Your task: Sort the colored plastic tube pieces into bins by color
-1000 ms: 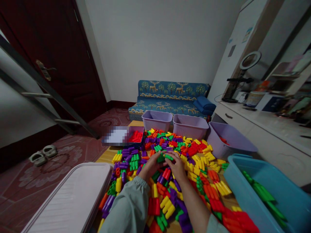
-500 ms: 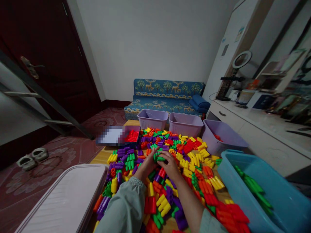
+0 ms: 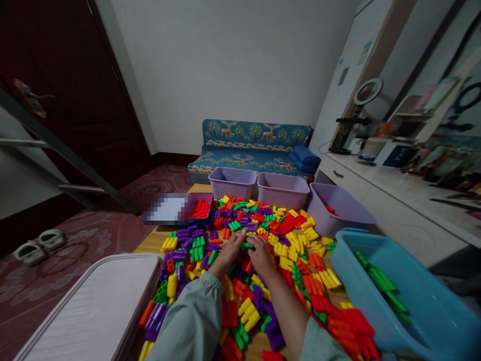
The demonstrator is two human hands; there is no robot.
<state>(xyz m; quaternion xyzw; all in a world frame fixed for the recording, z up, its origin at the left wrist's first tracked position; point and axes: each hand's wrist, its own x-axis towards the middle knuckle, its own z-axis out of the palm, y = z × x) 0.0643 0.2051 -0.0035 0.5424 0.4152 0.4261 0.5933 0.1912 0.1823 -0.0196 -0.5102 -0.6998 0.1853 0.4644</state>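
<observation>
Both hands meet over the middle of the pile of plastic building blocks. My left hand (image 3: 232, 250) is closed, its fingers curled against a green building block (image 3: 246, 245). Around the same piece, from the other side, is my right hand (image 3: 260, 252), fingers bent over it. Most of the green block is hidden by the fingers, and I cannot tell whether it is one piece or joined ones. Red, yellow, purple, green and orange blocks lie all around, such as a yellow block (image 3: 248, 314) nearer to me and a green cluster (image 3: 197, 249) to the left.
Purple bins (image 3: 232, 183) line the back of the wooden table (image 3: 148, 242). A teal bin (image 3: 424, 301) with green pieces stands at right. At left are a white lid (image 3: 90, 306) and a small box of red pieces (image 3: 200, 208). Behind is a blue sofa (image 3: 244, 159).
My fingers have closed further over the green block, which shows less than before. The whole view has shifted slightly, with the room's contents appearing a little further left.
</observation>
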